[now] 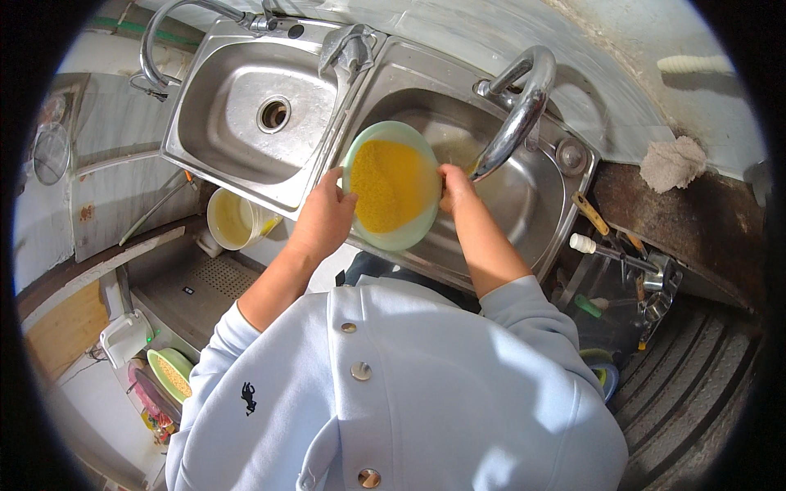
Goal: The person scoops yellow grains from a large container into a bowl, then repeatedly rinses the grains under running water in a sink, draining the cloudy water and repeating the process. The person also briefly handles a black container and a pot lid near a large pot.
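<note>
Both hands hold a pale green bowl by opposite sides of its rim. My left hand grips the left side, with the thumb over the edge; my right hand grips the right side, its fingers partly hidden. Small yellow grains lie in the bowl, with cloudy yellow liquid on their right. The bowl is over the left edge of the right stainless steel sink. A chrome faucet curves over that sink, its outlet end close to my right hand.
To the left is another steel sink with a drain; a grey cloth hangs at the divider. A plastic bucket stands below it. Utensils crowd the right side, beside a dark ledge. A green bowl of grains sits lower left.
</note>
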